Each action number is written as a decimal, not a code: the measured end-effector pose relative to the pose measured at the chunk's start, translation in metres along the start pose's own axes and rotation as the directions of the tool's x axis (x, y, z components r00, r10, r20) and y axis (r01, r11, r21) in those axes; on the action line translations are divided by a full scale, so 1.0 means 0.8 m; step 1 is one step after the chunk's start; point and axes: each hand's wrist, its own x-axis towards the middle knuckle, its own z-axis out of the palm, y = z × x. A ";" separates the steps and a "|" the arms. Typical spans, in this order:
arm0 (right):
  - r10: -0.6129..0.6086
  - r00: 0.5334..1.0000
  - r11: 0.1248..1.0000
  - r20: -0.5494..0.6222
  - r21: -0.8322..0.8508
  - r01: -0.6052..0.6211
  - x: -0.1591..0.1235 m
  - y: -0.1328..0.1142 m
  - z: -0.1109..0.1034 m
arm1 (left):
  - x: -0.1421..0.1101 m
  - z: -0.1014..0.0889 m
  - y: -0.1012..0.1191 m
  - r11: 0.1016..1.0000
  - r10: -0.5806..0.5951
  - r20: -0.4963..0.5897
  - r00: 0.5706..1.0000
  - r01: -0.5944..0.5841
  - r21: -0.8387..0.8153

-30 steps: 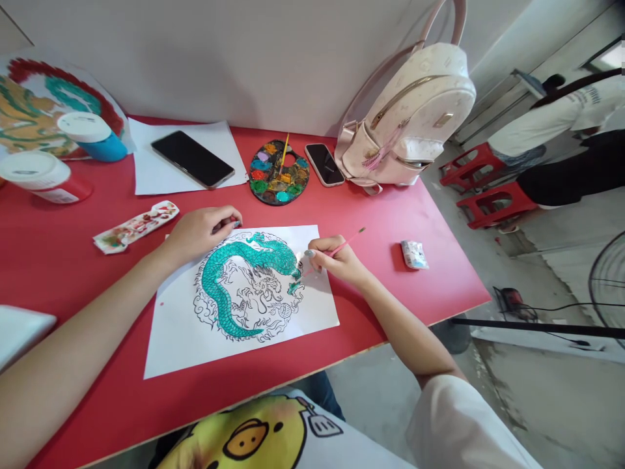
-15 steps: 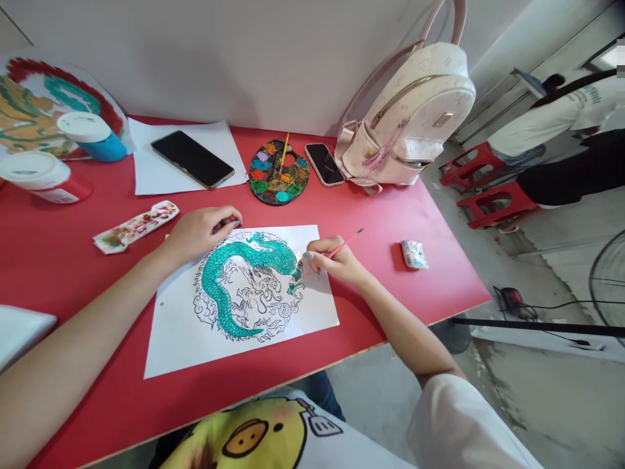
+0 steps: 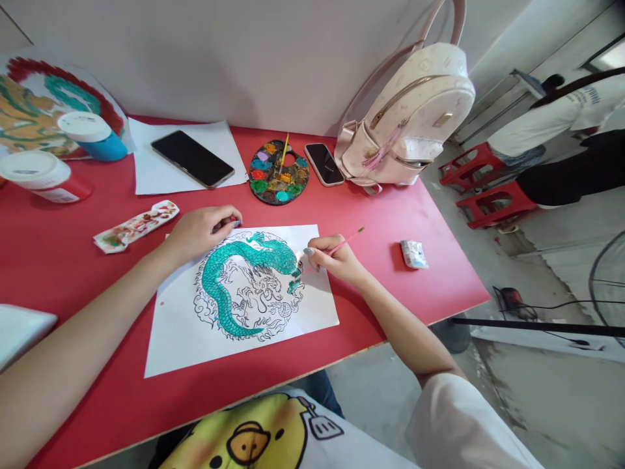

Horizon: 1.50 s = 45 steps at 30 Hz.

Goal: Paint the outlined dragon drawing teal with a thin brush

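A sheet of white paper (image 3: pixel 180 345) lies on the red table, printed with a round dragon outline (image 3: pixel 263 286). The dragon's long body is painted teal, while its head and the surrounding swirls stay white. My right hand (image 3: pixel 334 257) is closed around a thin pink paintbrush (image 3: pixel 342 244), its lower end over the small teal patch at the drawing's right side. Near the paper's upper left edge rests my left hand (image 3: pixel 202 229), fingers loosely curled with nothing visible in them. Behind the paper lies a paint palette (image 3: pixel 270 185) with several colours and a yellow-handled brush (image 3: pixel 284 153) on it.
A black phone (image 3: pixel 193 158) lies on white sheets; another phone (image 3: pixel 324 164) is beside a pale backpack (image 3: pixel 415 111). Paint jars (image 3: pixel 39 176) and a paint-stained strip (image 3: pixel 137 227) are left. A small packet (image 3: pixel 413 254) lies right. People sit on red stools (image 3: pixel 498 203) beyond.
My right hand and the pink paintbrush have shifted very slightly near the teal patch. My left hand and the paper stay where they were.
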 end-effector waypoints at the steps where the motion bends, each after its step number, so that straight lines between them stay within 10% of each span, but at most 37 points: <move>1: 0.001 1.000 1.000 -0.010 -0.005 -0.001 0.000 0.000 0.000 | 0.000 0.000 0.000 1.000 -0.003 -0.001 1.000 0.003 -0.001; 45: -0.041 0.985 0.999 0.168 0.024 0.038 -0.001 -0.008 -0.001 | -0.002 -0.008 0.007 1.000 0.007 0.032 0.999 -0.007 -0.005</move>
